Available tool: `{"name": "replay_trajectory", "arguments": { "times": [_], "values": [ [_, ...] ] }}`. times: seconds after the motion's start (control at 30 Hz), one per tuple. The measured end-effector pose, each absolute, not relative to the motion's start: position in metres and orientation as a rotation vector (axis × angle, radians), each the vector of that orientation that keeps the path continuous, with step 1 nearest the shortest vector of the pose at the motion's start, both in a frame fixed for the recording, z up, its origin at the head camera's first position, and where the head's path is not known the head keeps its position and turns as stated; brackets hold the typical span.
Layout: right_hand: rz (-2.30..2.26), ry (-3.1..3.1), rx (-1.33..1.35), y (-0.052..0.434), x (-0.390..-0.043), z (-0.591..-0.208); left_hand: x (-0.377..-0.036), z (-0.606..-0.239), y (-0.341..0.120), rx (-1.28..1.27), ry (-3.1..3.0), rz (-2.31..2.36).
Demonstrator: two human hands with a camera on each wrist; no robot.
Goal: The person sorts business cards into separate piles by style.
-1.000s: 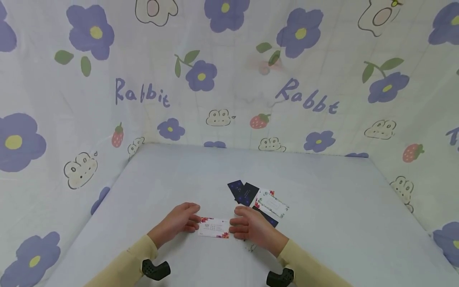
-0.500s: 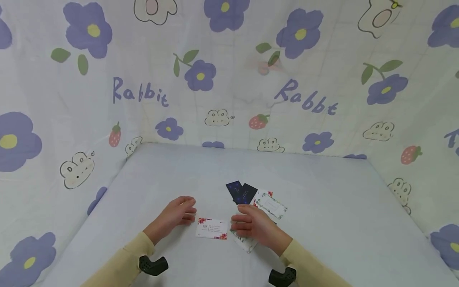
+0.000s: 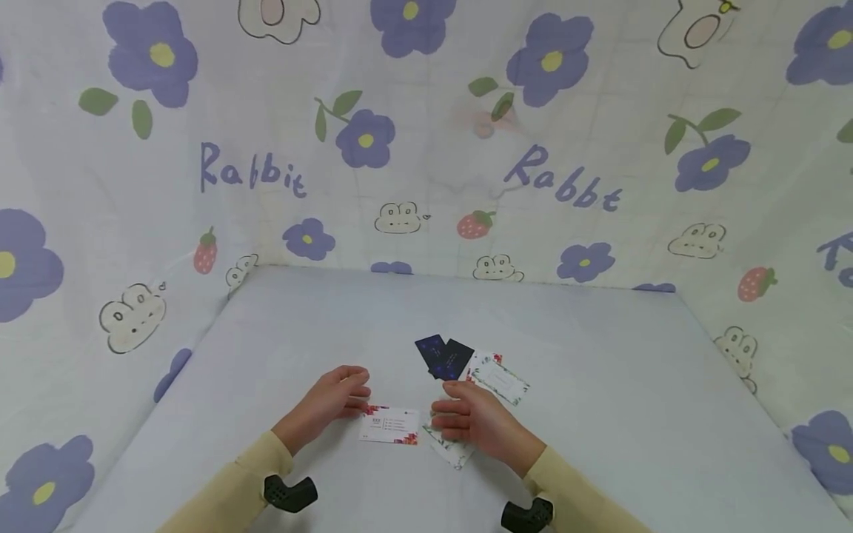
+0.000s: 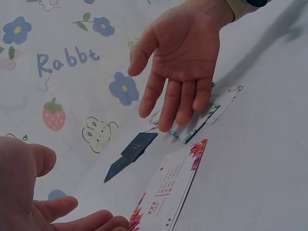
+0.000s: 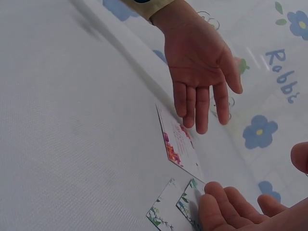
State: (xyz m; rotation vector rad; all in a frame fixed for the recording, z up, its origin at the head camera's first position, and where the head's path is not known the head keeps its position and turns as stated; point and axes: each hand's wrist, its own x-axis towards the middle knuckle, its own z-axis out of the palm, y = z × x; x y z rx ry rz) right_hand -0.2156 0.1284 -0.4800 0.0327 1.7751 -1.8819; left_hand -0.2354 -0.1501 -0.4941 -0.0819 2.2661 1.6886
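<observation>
Both grips are released: our left hand (image 3: 331, 403) is hovering with straight fingers at nine o'clock of the red-flowered card (image 3: 389, 426), our right hand (image 3: 476, 424) at three o'clock, over green-leafed cards (image 3: 448, 448). We're seeing dark cards (image 3: 443, 357) lying at one o'clock on the table (image 3: 600, 414).

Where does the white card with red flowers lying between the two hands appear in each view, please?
Head: the red-flowered card lies low, left of centre.
Left wrist: bottom centre.
Right wrist: right of centre.
Shared landmark: the green-leafed cards beside it.
</observation>
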Motion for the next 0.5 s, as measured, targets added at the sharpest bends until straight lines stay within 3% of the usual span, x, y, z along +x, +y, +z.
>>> {"name": "replay_trajectory", "arguments": {
  "times": [0.5],
  "values": [
    [-1.927,1.753,0.027,0.126,-0.217,-0.482,-0.246,-0.488,-0.123,-0.025,2.244,1.672]
  ]
}}
